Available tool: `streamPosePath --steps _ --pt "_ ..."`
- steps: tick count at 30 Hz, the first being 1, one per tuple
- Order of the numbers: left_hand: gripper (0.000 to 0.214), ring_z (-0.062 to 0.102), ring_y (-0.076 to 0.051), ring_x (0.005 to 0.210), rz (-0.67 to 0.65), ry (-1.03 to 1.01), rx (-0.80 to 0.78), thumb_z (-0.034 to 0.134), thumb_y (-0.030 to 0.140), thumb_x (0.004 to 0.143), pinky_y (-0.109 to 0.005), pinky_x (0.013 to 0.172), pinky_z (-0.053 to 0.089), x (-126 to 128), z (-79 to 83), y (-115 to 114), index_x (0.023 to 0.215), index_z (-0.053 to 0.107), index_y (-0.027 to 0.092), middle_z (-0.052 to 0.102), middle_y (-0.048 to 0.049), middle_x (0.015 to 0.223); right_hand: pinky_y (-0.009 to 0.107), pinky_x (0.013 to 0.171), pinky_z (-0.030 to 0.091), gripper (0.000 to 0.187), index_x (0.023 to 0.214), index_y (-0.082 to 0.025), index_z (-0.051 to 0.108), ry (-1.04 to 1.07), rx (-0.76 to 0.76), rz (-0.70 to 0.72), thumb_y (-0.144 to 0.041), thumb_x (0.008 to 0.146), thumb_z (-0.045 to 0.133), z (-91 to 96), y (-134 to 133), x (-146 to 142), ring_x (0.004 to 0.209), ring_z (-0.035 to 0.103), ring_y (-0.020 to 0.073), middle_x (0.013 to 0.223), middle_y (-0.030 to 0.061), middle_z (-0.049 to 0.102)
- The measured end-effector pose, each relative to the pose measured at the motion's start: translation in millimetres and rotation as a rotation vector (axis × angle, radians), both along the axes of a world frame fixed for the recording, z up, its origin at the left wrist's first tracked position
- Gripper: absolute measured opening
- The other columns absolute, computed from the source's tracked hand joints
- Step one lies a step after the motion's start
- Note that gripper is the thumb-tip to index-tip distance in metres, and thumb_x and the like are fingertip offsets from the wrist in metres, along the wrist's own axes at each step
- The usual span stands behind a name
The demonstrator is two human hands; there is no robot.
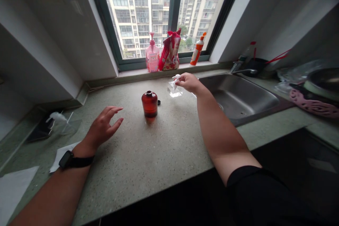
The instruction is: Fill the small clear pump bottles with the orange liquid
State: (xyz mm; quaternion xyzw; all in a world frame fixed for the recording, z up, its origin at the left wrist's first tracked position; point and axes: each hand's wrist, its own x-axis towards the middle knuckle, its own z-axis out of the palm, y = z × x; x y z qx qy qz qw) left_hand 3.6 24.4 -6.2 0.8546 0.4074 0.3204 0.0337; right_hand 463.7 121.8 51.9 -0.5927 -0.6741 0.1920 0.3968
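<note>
An amber bottle (149, 105) with an uncapped neck stands upright on the speckled counter. Its small black cap (159, 102) lies just behind it to the right. My left hand (104, 125) hovers left of the bottle, fingers apart and holding nothing. Farther back, near the sink, my right hand (187, 82) pinches a white pump head (176, 77). Beneath that pump head is a clear, shiny container (175, 90); whether it is a bottle or a wrapper I cannot tell.
A steel sink (238, 93) lies to the right. Along the windowsill stand a pink pump bottle (152, 56), a red bag (171, 51) and an orange bottle (197, 49). At the left are a clear container with a white pump (59, 118), a dark flat object (41, 129) and white paper (17, 190).
</note>
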Motion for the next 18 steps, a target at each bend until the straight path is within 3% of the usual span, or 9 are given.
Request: streamPosePath --steps 9,18 --pt "0.039 0.070 -0.033 0.119 -0.005 0.010 0.005 0.061 0.048 0.104 -0.052 0.109 0.059 -0.3 -0.1 1.5 0.136 0.066 0.025 0.070 -0.0118 0.130 0.040 0.085 0.057 0.022 0.090 -0.017 0.082 -0.012 -0.030 -0.058 -0.037 0.082 0.087 -27.5 12.1 3.9 0.089 0.071 0.0248 0.092 0.0111 0.082" --pt "0.038 0.069 -0.032 0.123 0.008 0.009 -0.013 0.061 0.045 0.104 -0.052 0.112 0.058 0.5 0.2 -0.1 0.136 0.066 0.024 0.069 -0.0113 0.132 0.041 0.088 0.058 0.027 0.092 -0.017 0.082 0.009 -0.061 -0.068 -0.040 0.081 0.091 -35.2 15.3 1.9 0.093 0.072 0.0276 0.095 0.0125 0.082"
